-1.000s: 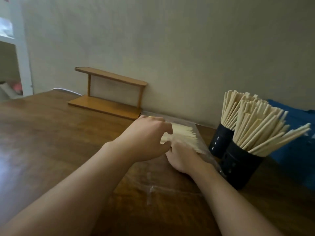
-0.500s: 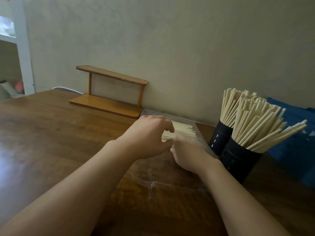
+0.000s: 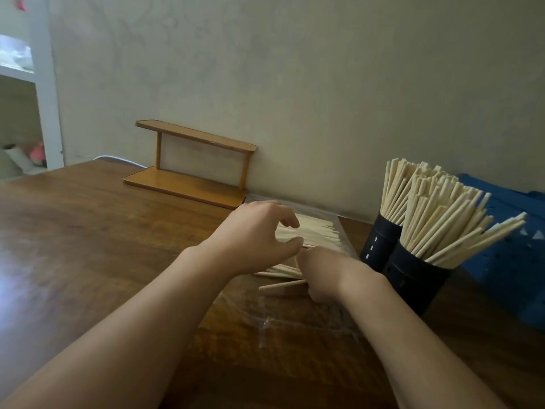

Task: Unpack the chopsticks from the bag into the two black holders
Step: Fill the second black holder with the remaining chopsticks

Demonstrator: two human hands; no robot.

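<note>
Right hand [image 3: 324, 273] grip holds chopsticks [image 3: 309, 231] (bagged); left hand [image 3: 259, 231] curled loosely above them.

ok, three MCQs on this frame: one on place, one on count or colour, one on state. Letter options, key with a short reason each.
1. Where do the black holders stand relative to the clear plastic bag?
A. to its right
B. to its left
C. on the wooden shelf

2. How many black holders are there?
A. one
B. two
C. four

3. What state are the holders in?
A. empty
B. tipped over
C. upright, packed with chopsticks

Key: 1 A, both stand right of the bag, by the blue crate. 2 B, a far holder and a near one. 3 C, chopsticks fan out of both tops.
</note>
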